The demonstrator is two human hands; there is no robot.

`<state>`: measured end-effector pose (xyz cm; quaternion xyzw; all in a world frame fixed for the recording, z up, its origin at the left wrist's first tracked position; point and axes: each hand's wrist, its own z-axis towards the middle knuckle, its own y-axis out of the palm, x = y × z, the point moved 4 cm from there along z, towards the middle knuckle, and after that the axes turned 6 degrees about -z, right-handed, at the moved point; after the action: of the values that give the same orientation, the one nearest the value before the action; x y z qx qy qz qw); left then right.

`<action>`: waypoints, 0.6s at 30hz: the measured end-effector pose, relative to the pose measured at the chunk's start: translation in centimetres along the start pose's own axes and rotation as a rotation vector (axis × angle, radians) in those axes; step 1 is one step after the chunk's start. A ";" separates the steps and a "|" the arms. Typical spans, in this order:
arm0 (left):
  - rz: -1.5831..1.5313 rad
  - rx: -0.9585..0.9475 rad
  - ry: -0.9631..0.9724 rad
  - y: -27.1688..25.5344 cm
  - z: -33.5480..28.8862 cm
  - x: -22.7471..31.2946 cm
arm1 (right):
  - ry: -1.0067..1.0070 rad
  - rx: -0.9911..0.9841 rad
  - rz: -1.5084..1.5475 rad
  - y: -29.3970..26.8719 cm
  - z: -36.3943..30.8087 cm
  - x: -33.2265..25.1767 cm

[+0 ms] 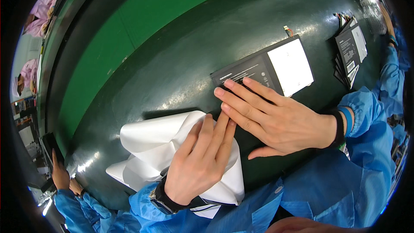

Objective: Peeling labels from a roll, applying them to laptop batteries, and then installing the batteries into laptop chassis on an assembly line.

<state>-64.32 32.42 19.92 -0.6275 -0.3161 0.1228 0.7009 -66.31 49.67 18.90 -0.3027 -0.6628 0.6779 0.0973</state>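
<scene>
A flat black battery pack (pixel 241 70) lies on the dark green table, with a white sheet (pixel 290 67) over its right part and a short connector lead (pixel 288 31) at its far edge. My right hand (pixel 280 123) reaches over its near edge, palm down, fingers stretched, fingertips over the black face. White, curled sheets of paper (pixel 146 131) are bunched to the left of the pack. On top of them rests my left hand (pixel 198 162) with its fingers extended; its thumb is hidden. The fingertips of both hands come close together.
A fanned stack of similar battery packs (pixel 347 54) with leads lies at the right. Beyond it is clear plastic packaging (pixel 368 8) near another person's arm (pixel 389 26). At far left, a co-worker's hand (pixel 60 174) is by a dark flat object (pixel 49 146). A green surface (pixel 129 30) runs beyond the table.
</scene>
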 end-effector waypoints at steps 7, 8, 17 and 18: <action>-0.007 -0.051 -0.034 -0.3 0.2 0.4 | 0.024 0.032 -0.022 0.7 -0.5 0.4; -0.016 -0.052 -0.051 -0.3 0.3 0.4 | 0.035 0.027 -0.026 0.7 -0.6 0.5; -0.040 -0.053 -0.062 -0.3 0.4 0.5 | 0.250 0.061 -0.106 -0.4 -3.0 3.6; -0.048 -0.046 -0.054 -0.2 0.4 0.5 | 0.255 0.060 -0.105 -0.3 -3.3 3.6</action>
<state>-64.28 32.99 20.27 -0.6320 -0.3524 0.1155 0.6805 -67.50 54.43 18.38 -0.3482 -0.6396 0.6473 0.2251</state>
